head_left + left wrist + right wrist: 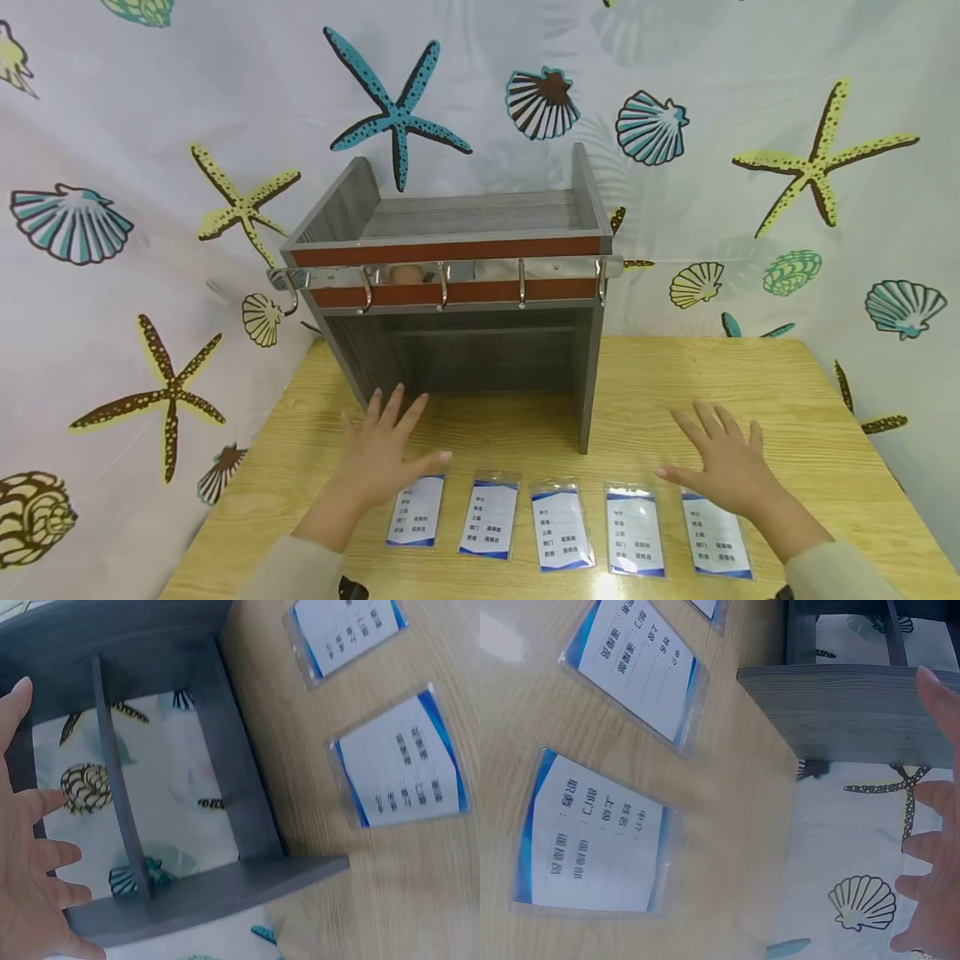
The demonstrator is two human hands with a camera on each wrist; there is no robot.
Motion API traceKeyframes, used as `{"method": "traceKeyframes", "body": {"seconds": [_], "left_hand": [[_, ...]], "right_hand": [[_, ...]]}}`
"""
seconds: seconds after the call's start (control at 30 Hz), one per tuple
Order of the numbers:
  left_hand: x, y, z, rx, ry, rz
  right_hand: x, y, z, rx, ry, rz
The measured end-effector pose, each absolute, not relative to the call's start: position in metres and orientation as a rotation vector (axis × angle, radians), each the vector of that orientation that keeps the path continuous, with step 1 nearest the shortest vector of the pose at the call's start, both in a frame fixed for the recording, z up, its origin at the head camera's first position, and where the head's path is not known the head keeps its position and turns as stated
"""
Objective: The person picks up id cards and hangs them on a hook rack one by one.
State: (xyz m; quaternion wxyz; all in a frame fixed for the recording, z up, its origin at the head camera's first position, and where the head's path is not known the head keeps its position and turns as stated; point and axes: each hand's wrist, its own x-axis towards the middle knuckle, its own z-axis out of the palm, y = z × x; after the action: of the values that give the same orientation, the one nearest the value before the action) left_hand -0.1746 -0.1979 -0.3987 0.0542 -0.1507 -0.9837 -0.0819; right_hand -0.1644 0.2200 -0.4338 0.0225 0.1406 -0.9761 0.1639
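Several badge cards in clear plastic sleeves lie in a row along the front of the table. My left hand, fingers spread, is over the leftmost badge card and overlaps its upper part in the head view. Fingers apart and holding nothing, my right hand is over the rightmost badge card. Between them lie the second badge card, the middle badge card and another badge card. Behind the cards stands a grey wooden rack with a metal hook rail across its front.
Several hooks, among them a hook, hang bare from the rail, which juts past the rack's sides. The wooden tabletop extends to the right of the rack. A white cloth printed with shells and starfish surrounds the table's back and sides.
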Motion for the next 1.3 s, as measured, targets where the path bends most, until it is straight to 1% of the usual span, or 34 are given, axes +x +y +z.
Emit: {"method": "traceKeyframes", "body": {"seconds": [0.47, 0.8, 1.0, 1.3], "left_hand": [[-0.174, -0.226, -0.380, -0.342, -2.939, -0.319], [-0.178, -0.246, -0.365, -0.240, -2.919, -0.426], [-0.182, -0.256, -0.357, -0.216, -2.880, -0.641], [-0.188, -0.268, -0.340, -0.205, -2.776, -0.922]], "right_hand": [[-0.160, 0.234, -0.450, 0.365, -3.043, 0.696], [-0.158, 0.245, -0.474, 0.356, -3.036, 0.842], [-0.155, 0.251, -0.486, 0.334, -3.049, 0.966], [-0.154, 0.262, -0.501, 0.227, -3.101, 1.160]]}}
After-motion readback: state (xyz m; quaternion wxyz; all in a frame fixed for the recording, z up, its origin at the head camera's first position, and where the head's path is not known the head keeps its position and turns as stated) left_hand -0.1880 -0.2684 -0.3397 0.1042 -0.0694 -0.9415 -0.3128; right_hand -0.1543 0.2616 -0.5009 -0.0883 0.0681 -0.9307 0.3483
